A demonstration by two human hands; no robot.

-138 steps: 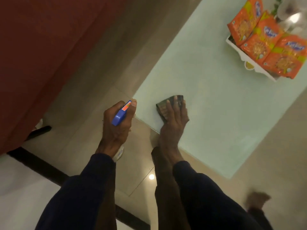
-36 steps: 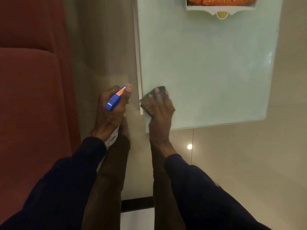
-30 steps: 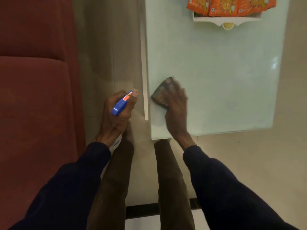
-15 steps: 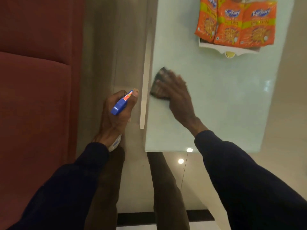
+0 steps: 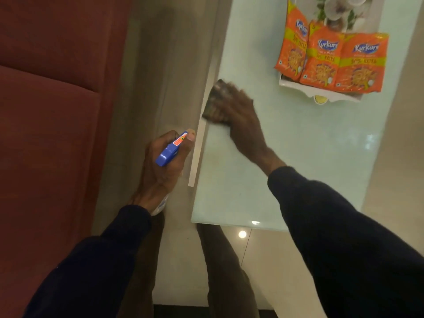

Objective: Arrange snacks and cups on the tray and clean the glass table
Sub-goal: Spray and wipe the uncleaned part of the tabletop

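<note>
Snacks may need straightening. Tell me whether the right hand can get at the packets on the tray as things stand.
Probably yes. The right hand presses a cloth on the glass table, and only bare glass lies between it and the snack packets on the tray.

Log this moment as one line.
step: table cleaning | right hand: presses cloth on glass table near its edge | left hand: grips spray bottle beside table | snack packets: on tray

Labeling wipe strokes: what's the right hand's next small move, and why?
Probably slide the cloth rightward across the glass table: the right hand presses it flat at the table's left edge, and most of the glass lies to its right.
</note>
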